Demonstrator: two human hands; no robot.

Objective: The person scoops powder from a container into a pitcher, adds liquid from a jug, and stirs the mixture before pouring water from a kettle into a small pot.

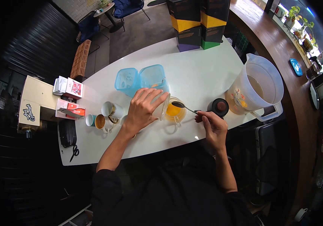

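Note:
My left hand (142, 109) is wrapped round a clear glass (163, 107), which it holds tilted beside a glass cup of orange-yellow liquid (173, 112). Between the fingers of my right hand (213, 126) is the handle of a metal spoon (184, 107), its dark-looking bowl over the cup's rim. Just behind my left hand stand two light-blue translucent containers (127, 80). A black round object (219, 107) sits beyond my right hand's fingers.
A large translucent pitcher (255, 83) stands at the right of the white table (195, 83). Mugs (112, 109), red and white boxes (74, 87) and black scissors (75, 151) are at the left. Stacked dark boxes (189, 35) stand at the far edge.

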